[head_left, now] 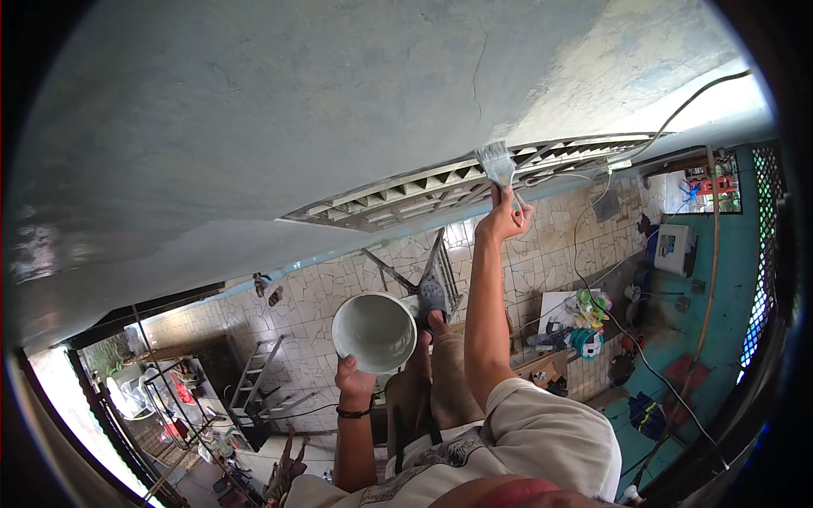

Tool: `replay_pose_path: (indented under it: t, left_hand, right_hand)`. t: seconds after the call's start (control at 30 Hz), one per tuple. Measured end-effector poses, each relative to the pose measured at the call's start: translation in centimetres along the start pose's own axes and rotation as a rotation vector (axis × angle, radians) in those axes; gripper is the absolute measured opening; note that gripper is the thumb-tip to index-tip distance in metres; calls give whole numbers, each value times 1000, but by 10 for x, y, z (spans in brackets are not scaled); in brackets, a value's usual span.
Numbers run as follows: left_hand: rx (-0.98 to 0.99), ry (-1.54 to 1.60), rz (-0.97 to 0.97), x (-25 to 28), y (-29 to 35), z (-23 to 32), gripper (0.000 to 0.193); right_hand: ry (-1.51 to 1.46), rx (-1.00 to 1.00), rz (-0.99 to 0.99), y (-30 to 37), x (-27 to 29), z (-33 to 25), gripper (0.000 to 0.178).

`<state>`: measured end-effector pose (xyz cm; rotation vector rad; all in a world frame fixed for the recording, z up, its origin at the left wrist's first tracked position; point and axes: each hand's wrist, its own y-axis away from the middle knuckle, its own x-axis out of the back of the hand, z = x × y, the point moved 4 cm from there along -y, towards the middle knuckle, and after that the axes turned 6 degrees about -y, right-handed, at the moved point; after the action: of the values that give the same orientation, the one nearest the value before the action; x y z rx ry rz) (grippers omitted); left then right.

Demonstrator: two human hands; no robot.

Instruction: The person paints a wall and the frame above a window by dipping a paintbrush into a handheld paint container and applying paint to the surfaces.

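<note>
My right hand (508, 218), arm stretched out, is closed round the handle of a wide paintbrush (496, 162). Its pale, paint-smeared bristles point up at the lower edge of a grey-white wall (339, 93), just above a slatted vent opening (406, 196). Whether the bristles touch the wall I cannot tell. Lower down, my left hand (354, 381) grips the rim of a round white bucket (374, 332), with the thumb over the edge. Pale greyish paint shows inside the bucket.
Far below lies a floor of irregular tiles (318, 292). Under my shoe (433, 292) stand metal legs (391, 273). A stepladder (254, 381) is at the left. A dark cable (584, 271) hangs at the right, near a turquoise wall (720, 296). A person (288, 470) is below left.
</note>
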<state>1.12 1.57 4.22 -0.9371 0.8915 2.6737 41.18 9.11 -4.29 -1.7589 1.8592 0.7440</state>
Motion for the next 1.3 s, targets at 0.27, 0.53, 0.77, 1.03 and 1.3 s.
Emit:
replay_pose_path:
  t: [0.27, 0.53, 0.77, 1.03, 1.3]
  left_hand:
    - [22, -21, 2, 0, 10, 0, 84]
    - [57, -31, -29, -9, 4, -1, 84]
    - [68, -9, -63, -19, -2, 3, 85]
    - [34, -57, -55, -22, 4, 7, 88]
    - [43, -53, -9, -18, 8, 2, 86]
  right_hand:
    - [55, -53, 179, -12, -61, -39, 26]
    - [-433, -80, -317, -13, -108, -124, 21]
    - [-367, -133, -108, -21, -34, -23, 23]
    - [78, -170, 367, -19, 49, 39, 24]
    - [1, -101, 209, -21, -8, 3, 24]
